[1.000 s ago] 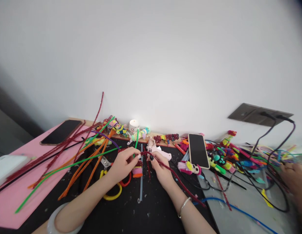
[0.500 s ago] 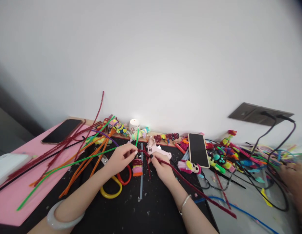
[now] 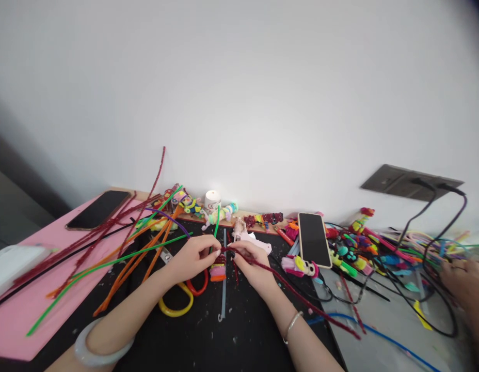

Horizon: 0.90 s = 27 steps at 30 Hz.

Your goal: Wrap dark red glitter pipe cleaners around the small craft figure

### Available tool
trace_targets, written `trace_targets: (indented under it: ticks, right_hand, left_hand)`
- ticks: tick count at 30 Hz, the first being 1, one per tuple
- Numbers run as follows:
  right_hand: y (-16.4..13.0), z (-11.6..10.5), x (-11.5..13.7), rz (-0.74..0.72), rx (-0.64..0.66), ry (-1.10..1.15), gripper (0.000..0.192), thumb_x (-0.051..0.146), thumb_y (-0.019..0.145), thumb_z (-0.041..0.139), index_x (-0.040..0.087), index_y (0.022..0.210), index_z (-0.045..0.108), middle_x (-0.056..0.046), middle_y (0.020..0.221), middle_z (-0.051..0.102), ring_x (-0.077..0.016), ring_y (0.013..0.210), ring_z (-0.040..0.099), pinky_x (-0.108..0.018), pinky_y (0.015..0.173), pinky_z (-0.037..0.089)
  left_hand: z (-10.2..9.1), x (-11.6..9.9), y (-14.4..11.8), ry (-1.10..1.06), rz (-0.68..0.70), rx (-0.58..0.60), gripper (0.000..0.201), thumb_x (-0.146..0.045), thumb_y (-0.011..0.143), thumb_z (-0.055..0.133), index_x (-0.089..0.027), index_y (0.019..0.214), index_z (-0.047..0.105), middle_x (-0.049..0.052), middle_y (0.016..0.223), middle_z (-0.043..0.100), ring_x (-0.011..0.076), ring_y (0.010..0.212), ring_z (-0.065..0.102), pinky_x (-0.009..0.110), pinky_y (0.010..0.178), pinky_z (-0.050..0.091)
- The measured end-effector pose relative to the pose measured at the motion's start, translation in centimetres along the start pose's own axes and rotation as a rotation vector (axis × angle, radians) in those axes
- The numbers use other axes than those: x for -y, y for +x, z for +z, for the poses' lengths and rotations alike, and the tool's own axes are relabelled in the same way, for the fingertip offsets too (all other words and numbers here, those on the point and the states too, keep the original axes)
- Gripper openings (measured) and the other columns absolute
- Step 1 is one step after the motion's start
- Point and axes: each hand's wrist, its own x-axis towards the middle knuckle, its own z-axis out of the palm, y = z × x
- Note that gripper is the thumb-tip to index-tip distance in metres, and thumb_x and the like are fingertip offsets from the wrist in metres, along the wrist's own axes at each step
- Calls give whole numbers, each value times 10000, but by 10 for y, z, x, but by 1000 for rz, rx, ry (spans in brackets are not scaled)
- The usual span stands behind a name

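Your fingers (image 3: 217, 251) on the left hand (image 3: 191, 257) are pinched shut on the near end of the dark red pipe cleaner (image 3: 297, 295), and your right hand (image 3: 253, 266) pinches the same stem just beside them, the two grips almost touching above the black worktop (image 3: 208, 338). The rest of that stem trails away to your right, past your wrist, long and straight. Only the short bit between your hands looks bent, so the shaping seems barely begun; most of the length is left to work. Directly under your hands stands a small wound piece in red, pink and orange (image 3: 218, 270), apparently finished. Scissors with yellow and red handles (image 3: 184, 297) lie beside it, and a pale glue gun (image 3: 250, 239) sits just beyond. Another person's hand (image 3: 462, 281) rests among cables at far right.
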Motion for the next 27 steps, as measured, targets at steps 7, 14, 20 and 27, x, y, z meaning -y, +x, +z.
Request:
trace_targets:
  ticks: [7,14,20,27]
  right_hand:
    - [2,-4,-1,26,-23,-24,140,214,794,695,239,871,809,-40,884,792,-205,802,722,-324,753,585]
    - [2,-4,8,95,28,-38,142,240,814,665,224,738,785,3,632,713,-145,538,593,-259,551,495]
    - [3,-5,6,132,63,13,134,268,806,697,210,703,760,6,610,702,-129,483,551,-247,496,466]
    - [6,-5,6,160,-2,148,80,229,741,724,215,788,787,7,644,738,-133,481,591,-269,516,517]
  left_hand:
    - [-2,1,0,-36,-30,13,158,-223,880,524,-171,774,630,-28,703,543,114,571,448,229,558,350]
    - [-2,1,1,-32,-35,69,160,-203,862,521,-168,770,647,-31,696,537,106,553,438,223,530,323]
    - [-3,0,1,-30,-31,77,161,-199,849,520,-169,770,657,-31,686,541,108,544,435,222,524,319]
    - [-4,5,1,-48,-46,15,148,-223,870,527,-171,783,634,-28,713,558,115,575,435,228,553,341]
